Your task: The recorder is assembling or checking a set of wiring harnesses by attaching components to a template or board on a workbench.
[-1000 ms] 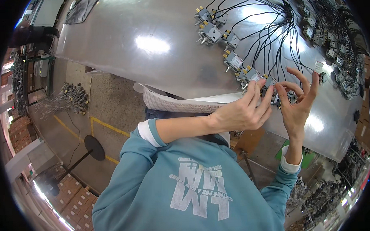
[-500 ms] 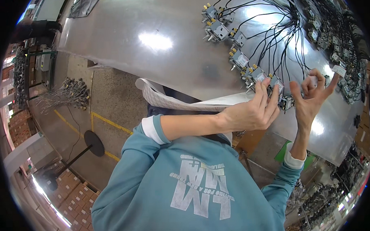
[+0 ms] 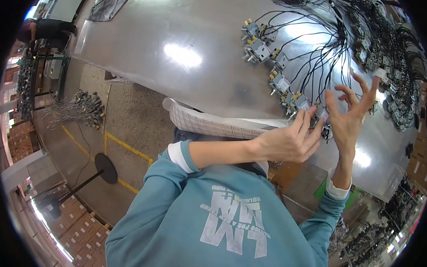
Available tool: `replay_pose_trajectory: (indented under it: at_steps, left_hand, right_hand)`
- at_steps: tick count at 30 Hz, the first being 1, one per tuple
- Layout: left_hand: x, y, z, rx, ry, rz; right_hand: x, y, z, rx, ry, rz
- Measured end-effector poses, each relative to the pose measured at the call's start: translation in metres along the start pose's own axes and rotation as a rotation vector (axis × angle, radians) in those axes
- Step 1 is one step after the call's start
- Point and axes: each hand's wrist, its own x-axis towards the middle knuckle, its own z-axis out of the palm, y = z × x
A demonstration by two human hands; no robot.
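Note:
A curved row of small grey metal units (image 3: 281, 83) with brass-coloured terminals and thin black leads lies on the metal table (image 3: 140, 56). My left hand (image 3: 289, 142) reaches across to the row's near end. Its fingers are bent and close together over a small metal unit (image 3: 321, 112) that bears a white label; fingers partly hide the contact. Just to the right, my right hand (image 3: 348, 117) is raised with its fingers spread. A small white label (image 3: 380, 73) clings to one of its fingertips.
A bundle of black leads (image 3: 340, 32) fans out behind the row, and more units (image 3: 396, 103) are heaped at the right. A long printed sheet (image 3: 208, 124) hangs along the near table edge. A round stand (image 3: 106, 168) and a pile of wired parts (image 3: 83, 107) are on the left floor.
The view has shifted slightly, so the table and row sit a little lower. My right hand has moved slightly left and its fingers have spread, the label still on its fingertip. My left hand stays at the row.

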Motion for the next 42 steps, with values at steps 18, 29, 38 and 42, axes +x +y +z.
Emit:
replay_pose_trajectory:
  at_steps: [18,29,38,42]
  left_hand:
    - [-0.027,-0.009,-0.021,-0.409,0.082,-0.135]
    - [-0.027,-0.011,-0.025,-0.410,0.117,-0.086]
    - [-0.023,-0.008,-0.022,-0.429,0.129,-0.083]
    - [-0.010,-0.011,-0.031,-0.407,0.203,-0.065]
  right_hand:
    - [0.056,-0.041,0.105,-0.382,-0.372,-0.381]
    - [0.045,-0.069,0.024,0.621,-0.064,0.042]
    - [-0.024,-0.069,-0.042,-0.795,-0.225,-0.419]
    - [-0.044,-0.055,-0.029,-0.692,-0.144,-0.275]
